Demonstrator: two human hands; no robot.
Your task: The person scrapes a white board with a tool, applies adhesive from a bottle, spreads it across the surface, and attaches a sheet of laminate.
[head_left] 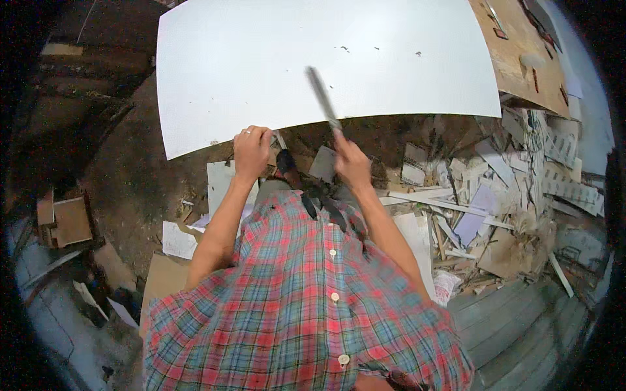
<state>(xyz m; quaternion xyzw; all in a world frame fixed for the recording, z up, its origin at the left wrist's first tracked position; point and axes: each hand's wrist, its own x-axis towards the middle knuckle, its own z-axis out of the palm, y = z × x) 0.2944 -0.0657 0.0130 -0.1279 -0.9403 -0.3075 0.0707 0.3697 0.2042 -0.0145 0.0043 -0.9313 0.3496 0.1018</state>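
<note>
A large white board [326, 58] lies flat in front of me, its near edge running across the view. My left hand [252, 155] is closed at that near edge, fingers curled over the rim, with a ring on one finger. To its right, my right hand [353, 163] wraps round the near end of a long, flat grey metal file [320, 94]. The file tilts up and to the left across the board's near edge, slightly blurred. Whether it touches the board, I cannot tell. Small dark bits [344, 48] lie scattered on the white surface.
At the far right is a wooden tabletop [521, 55] with several tools on it. Offcuts, strips and broken panels [479, 208] litter the floor to the right. A brown wooden box [70, 221] sits at lower left. White panel pieces [177, 240] lie by my left forearm.
</note>
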